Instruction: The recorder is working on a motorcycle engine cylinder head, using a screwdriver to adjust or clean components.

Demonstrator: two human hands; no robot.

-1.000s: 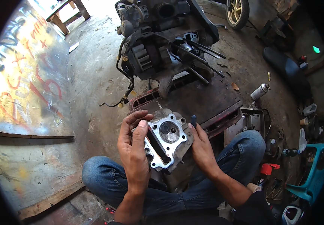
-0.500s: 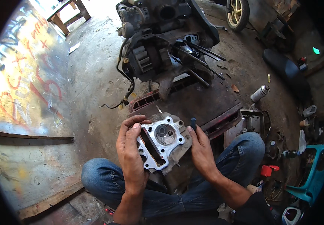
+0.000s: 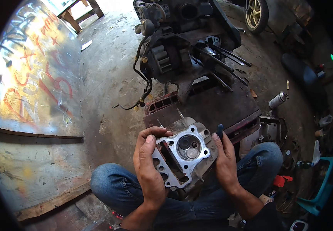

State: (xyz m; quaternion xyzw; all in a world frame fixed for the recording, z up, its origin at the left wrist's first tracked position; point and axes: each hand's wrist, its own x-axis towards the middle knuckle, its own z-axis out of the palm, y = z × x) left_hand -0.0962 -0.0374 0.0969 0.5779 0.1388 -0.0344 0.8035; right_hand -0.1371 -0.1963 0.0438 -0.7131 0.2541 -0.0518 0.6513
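Between my knees I hold an engine cylinder head (image 3: 207, 154), its flat silvery mating face and round combustion chamber turned up toward me. My left hand (image 3: 150, 165) wraps the left side, thumb pressed near the oblong chain opening and fingers curled over the far edge. Along the right side lies my right hand (image 3: 226, 163), closed against the casting, most of its fingers hidden beneath. A small tool with a dark blue handle (image 3: 220, 130) sticks up between its thumb and forefinger; the tool's other end is out of sight. Studs poke from the cylinder head's far edge.
Ahead, an engine block (image 3: 166, 57) with long studs (image 3: 222, 69) rests above a dark red crate (image 3: 209, 109). To the right are a spray can (image 3: 277, 100), a metal cover (image 3: 264, 133), a black seat (image 3: 301, 73) and a teal plastic stool (image 3: 320, 188). A painted panel (image 3: 35, 73) stands left.
The whole view has shifted, so the surroundings sit farther right in the picture. The cylinder head sits slightly lower in the picture, and both hands keep their hold on it.
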